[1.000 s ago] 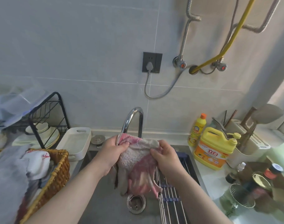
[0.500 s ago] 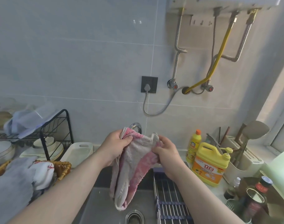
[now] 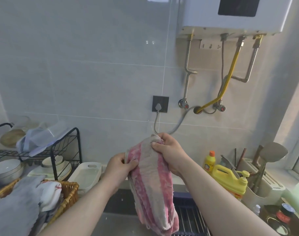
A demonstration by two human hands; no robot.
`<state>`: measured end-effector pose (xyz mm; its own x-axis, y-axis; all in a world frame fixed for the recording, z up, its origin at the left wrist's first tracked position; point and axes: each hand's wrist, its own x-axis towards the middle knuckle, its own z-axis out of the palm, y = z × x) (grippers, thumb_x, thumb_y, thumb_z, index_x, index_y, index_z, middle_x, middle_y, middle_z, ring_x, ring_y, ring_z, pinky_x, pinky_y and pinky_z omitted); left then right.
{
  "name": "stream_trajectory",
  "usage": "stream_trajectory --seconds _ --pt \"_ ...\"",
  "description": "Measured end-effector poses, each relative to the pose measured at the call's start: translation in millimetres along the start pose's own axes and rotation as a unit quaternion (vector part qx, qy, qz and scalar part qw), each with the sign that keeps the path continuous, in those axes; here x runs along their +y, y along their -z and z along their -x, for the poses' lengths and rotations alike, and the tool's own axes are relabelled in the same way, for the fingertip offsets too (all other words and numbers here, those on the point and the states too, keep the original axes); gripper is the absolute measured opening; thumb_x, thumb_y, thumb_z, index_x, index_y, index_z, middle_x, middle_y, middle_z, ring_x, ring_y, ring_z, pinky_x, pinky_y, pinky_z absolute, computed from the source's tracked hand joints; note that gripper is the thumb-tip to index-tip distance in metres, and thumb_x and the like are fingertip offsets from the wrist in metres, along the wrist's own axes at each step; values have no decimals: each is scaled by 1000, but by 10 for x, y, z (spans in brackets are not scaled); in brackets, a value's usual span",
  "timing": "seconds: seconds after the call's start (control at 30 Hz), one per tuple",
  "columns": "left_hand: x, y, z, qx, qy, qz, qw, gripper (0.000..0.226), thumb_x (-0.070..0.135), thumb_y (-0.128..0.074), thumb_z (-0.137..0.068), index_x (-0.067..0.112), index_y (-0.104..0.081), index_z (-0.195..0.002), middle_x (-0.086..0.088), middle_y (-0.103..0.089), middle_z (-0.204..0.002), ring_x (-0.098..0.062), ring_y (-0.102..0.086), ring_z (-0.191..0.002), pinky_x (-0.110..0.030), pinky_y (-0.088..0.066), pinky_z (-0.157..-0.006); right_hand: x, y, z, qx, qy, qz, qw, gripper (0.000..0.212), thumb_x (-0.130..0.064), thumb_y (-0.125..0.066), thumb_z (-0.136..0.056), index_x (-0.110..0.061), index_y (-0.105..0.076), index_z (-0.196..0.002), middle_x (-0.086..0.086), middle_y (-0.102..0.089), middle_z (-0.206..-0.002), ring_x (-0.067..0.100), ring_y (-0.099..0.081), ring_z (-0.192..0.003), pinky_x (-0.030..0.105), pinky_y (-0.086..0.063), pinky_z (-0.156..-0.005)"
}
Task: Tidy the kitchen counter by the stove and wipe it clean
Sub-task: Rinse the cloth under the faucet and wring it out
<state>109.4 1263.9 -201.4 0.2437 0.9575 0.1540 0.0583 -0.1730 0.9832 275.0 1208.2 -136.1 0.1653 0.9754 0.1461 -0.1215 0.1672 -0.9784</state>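
Two-handed hold: left hand point(image 3: 121, 165) pinches pink cloth point(image 3: 150, 184) edge, right hand point(image 3: 169, 150) its top corner, over sink point(image 3: 118, 223); prob. prepping cloth, next carry it to counter

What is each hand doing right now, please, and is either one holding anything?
Left hand: fingers pinch the left edge of the pink-and-grey cloth.
Right hand: fingers grip the cloth's top corner, held higher than the left.

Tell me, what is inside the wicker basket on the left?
The wicker basket holds a grey cloth and, next to it, a white cloth with red marks, piled to the top. They cover whatever lies beneath them, so the bottom of the basket cannot be seen.
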Motion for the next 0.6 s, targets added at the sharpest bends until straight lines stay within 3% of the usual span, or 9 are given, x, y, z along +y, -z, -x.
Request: stream_trajectory --seconds 0.1,0.3,0.43,0.53,0.6 --pt "-17 3 13 2 6 47 999 14 5 -78 -77 4 -67 -86 -6 -73 -82 -17 -66 -77 -24 -49 -63 -34 41 -19 -17 -25 -64 998 16 8 -52 -93 -6 -56 -99 9 -64 -80 18 -64 -70 31 -56 -67" --pt "-2 -55 -72 0 90 136 987 46 -1 -81 -70 9 -56 -107 -14 -71 -101 -30 -68 -93 -44 -55 -85 -49 80 -88 -1 -26 -66 998 19 9 -51 -93 -8 -56 -90 11 -62 -79 21 -61 -68 33 -53 -67" --pt "75 -6 -108 -84 107 88 987 24 7 -77 -74 3 -67 -96 -19 -73 -96 -34 -69 -89 -46 -52 -88 -59 100 -105 4 -21 -48 999 21 9 -50 -93 -10 -57 -87 9 -63 -76 18 -61 -64 30 -53 -63" --pt "129 12 -134 -91 72 56 992 19 17 -73 -65 9 -64 -80 -10 -69 -79 -25 -64 -76 -36 -49 -74 -49 110 -122 0 -23 -51 998 18 7 -50 -94 -10 -57 -90 9 -63 -76 18 -62 -64 30 -54 -62" --pt "140 4 -175 -80 32 17 996 14 15 -73 -74 11 -60 -76 -6 -63 -73 -20 -60 -71 -31 -44 -68 -50 93 -143 3 -22 -56 998 18 7 -50 -95 -9 -57 -90 9 -63 -75 18 -61 -63 30 -54 -61"
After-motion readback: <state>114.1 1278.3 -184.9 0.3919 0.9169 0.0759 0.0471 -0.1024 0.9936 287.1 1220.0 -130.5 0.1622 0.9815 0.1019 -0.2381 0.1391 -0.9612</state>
